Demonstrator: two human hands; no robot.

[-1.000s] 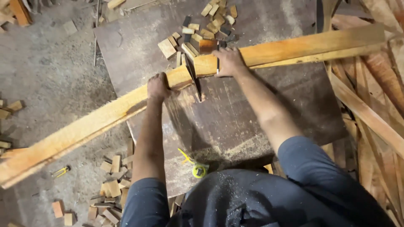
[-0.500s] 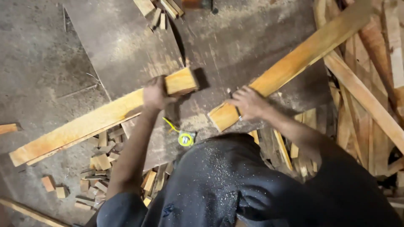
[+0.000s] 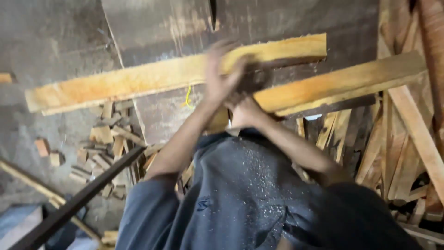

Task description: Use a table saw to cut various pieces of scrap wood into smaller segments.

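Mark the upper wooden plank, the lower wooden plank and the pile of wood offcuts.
upper wooden plank (image 3: 138,81), head view, middle of its top face.
lower wooden plank (image 3: 342,83), head view, top face, right half.
pile of wood offcuts (image 3: 104,143), head view, centre of the heap.

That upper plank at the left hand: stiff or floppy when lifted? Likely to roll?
Probably stiff: the upper plank looks thick and straight. Flat faces, so unlikely to roll. It's long, and the left hand is off-centre, so it may tip.
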